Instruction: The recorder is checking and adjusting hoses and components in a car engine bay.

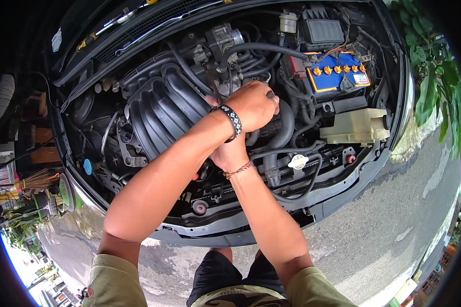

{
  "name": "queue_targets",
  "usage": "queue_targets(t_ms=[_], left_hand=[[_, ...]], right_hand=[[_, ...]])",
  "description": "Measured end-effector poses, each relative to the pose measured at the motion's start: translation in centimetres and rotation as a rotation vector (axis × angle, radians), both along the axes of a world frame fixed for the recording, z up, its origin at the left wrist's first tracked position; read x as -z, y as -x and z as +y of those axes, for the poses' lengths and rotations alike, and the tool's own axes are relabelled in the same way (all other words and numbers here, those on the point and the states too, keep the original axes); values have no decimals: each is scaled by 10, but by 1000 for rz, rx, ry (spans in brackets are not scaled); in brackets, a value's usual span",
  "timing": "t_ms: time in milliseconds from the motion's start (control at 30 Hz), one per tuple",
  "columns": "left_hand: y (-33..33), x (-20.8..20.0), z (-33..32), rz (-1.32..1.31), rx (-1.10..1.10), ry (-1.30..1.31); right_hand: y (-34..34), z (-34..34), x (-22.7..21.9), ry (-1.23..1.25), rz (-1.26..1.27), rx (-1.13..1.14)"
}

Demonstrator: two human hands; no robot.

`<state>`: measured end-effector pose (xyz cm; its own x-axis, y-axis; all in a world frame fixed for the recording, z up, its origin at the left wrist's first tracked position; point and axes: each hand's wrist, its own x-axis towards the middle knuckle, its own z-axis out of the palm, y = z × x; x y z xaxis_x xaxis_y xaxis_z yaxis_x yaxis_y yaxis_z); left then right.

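Note:
My left hand (257, 104), with a black and white patterned band at its wrist, is closed in a fist over the middle of the engine. A small dark end (270, 94) shows at its fingers; what it belongs to is hidden. Beneath my left forearm, my right hand (222, 154) reaches up, crossing under it, with a red braided cord at the wrist. Most of its fingers are covered. A fingertip shows beside a thin brownish bar (213, 86). Left of both hands lies the ribbed black intake manifold (161, 102); a thick black hose (284, 130) curves down on the right.
A blue battery (333, 79) with orange caps sits at the back right, before a black box (322, 31). A pale plastic reservoir (354, 127) and the radiator cap (298, 162) are nearer the front. Tools, including a wrench (151, 29), lie along the rear edge. Leaves (430, 87) hang at right.

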<state>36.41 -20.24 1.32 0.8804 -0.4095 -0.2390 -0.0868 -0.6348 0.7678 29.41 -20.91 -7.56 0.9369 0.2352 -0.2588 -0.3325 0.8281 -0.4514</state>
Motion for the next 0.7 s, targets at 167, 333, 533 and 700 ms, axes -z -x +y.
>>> queue_targets(t_ms=[167, 333, 533, 700], left_hand=[[19, -5, 27, -84, -175, 233], [22, -2, 28, -28, -141, 344], [20, 3, 41, 27, -127, 437], [28, 13, 23, -59, -214, 372]], right_hand=[[9, 18, 36, 629, -277, 53], [15, 13, 15, 568, -212, 6], [22, 6, 20, 969, -324, -130], [9, -1, -15, 373, 99, -186]])
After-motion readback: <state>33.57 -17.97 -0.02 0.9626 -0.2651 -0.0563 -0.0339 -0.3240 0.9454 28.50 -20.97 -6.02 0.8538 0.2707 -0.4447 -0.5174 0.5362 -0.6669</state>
